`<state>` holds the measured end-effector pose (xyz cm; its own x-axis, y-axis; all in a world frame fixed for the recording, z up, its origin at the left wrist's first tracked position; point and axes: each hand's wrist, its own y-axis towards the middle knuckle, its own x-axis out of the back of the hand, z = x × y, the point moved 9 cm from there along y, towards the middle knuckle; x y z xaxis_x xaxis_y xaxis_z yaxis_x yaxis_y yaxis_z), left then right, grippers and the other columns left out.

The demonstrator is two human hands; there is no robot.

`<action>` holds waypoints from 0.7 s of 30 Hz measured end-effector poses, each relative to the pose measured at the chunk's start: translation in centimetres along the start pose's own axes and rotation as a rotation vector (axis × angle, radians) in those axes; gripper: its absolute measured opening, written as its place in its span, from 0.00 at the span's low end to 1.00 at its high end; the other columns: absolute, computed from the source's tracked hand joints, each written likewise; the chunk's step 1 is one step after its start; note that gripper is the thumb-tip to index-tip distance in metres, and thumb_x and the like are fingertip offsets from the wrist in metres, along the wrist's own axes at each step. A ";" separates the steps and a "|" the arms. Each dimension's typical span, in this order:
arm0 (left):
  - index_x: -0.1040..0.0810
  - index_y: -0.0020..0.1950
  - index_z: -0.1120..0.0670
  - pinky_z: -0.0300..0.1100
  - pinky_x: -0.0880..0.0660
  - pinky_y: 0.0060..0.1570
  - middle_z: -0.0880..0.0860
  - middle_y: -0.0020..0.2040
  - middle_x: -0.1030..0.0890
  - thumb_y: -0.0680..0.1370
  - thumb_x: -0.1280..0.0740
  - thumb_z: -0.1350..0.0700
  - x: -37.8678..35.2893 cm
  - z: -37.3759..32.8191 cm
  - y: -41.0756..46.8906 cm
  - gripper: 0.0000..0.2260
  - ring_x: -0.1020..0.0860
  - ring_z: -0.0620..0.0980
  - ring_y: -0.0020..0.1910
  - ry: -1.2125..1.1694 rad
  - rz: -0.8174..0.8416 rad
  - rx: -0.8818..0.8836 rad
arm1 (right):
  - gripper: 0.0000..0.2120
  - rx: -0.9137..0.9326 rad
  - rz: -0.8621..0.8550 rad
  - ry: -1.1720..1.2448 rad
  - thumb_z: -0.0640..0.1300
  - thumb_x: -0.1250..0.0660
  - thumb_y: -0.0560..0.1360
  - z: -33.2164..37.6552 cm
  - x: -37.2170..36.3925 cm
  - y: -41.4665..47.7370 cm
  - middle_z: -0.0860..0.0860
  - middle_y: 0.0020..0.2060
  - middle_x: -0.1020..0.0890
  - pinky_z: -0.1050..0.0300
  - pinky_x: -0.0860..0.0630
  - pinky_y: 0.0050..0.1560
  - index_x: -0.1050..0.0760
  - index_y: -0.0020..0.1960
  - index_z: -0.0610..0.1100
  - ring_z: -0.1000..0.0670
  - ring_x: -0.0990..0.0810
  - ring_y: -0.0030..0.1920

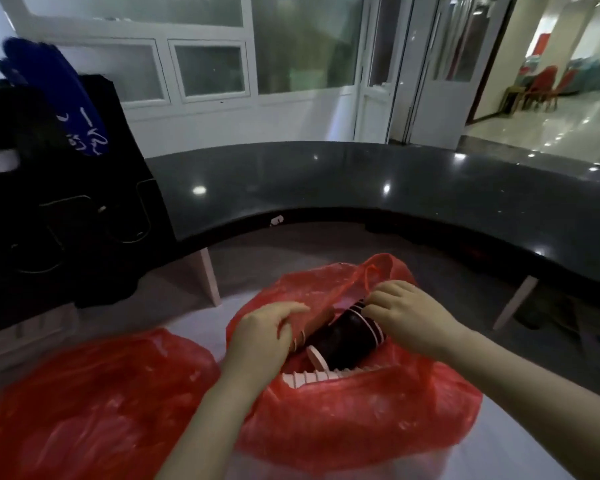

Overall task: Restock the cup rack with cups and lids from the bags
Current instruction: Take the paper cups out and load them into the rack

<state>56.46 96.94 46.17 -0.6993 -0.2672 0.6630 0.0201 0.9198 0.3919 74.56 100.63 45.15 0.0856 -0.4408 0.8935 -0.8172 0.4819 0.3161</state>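
An open red plastic bag point(361, 410) lies on the floor in front of me. Inside it lies a stack of dark paper cups point(343, 336) on its side, with a row of white lids point(323, 375) below it. My left hand point(260, 329) is closed on the bag's left edge, by a stack of cups with pale rims. My right hand point(406, 315) grips the rim end of the dark cup stack. A second red bag point(90, 403) sits to the left, closed over its contents. The black cup rack point(66, 216) stands at the far left on the counter.
A curved dark counter point(395, 188) runs across the middle, with white supports point(210, 275) beneath it. A blue sleeve of cups point(59, 95) pokes out over the rack. Glass partitions and a doorway to a hall are behind.
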 end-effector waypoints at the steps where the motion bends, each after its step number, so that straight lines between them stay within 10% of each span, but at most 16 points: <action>1: 0.17 0.54 0.47 0.26 0.36 0.57 0.43 0.54 0.18 0.73 0.35 0.64 -1.4 0.1 0.3 0.16 0.23 0.39 0.55 0.047 0.100 -0.002 | 0.09 0.025 -0.002 0.008 0.41 0.28 0.65 0.0 -0.7 0.4 0.51 0.42 0.17 0.54 0.21 0.50 0.18 0.45 0.47 0.47 0.18 0.47; 5: 0.30 0.68 0.44 0.55 0.50 0.73 0.47 0.70 0.30 0.78 0.40 0.43 -6.8 3.9 -0.4 0.18 0.36 0.50 0.72 0.477 0.552 0.111 | 0.06 0.055 -0.005 0.057 0.42 0.31 0.66 -0.7 -3.5 1.0 0.51 0.40 0.17 0.55 0.21 0.46 0.18 0.43 0.46 0.46 0.18 0.44; 10: 0.49 0.77 0.50 0.61 0.52 0.72 0.51 0.77 0.44 0.78 0.44 0.38 -6.9 9.4 1.5 0.32 0.46 0.53 0.76 0.785 0.639 0.248 | 0.11 -0.017 -0.004 0.126 0.45 0.22 0.64 -3.6 -6.1 1.0 0.48 0.42 0.17 0.52 0.20 0.43 0.18 0.44 0.44 0.44 0.17 0.44; 17: 0.35 0.72 0.54 0.50 0.32 0.64 0.57 0.68 0.31 0.79 0.43 0.40 -7.2 10.8 6.1 0.26 0.30 0.57 0.66 0.795 0.531 0.252 | 0.15 -0.076 0.054 0.259 0.37 0.24 0.64 -5.1 -9.0 0.3 0.47 0.48 0.16 0.54 0.19 0.46 0.18 0.51 0.43 0.44 0.17 0.48; 21: 0.25 0.60 0.57 0.50 0.28 0.58 0.60 0.56 0.26 0.82 0.45 0.52 -8.2 12.3 7.3 0.15 0.25 0.60 0.58 0.725 0.456 0.323 | 0.24 -0.206 0.274 0.407 0.58 0.35 0.75 -6.3 -11.8 0.1 0.50 0.64 0.24 0.55 0.29 0.63 0.28 0.67 0.48 0.47 0.26 0.64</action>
<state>53.57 109.42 35.74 -0.0504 0.1271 0.9906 -0.0928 0.9870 -0.1314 77.06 110.62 36.60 0.1323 0.0322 0.9907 -0.7156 0.6946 0.0730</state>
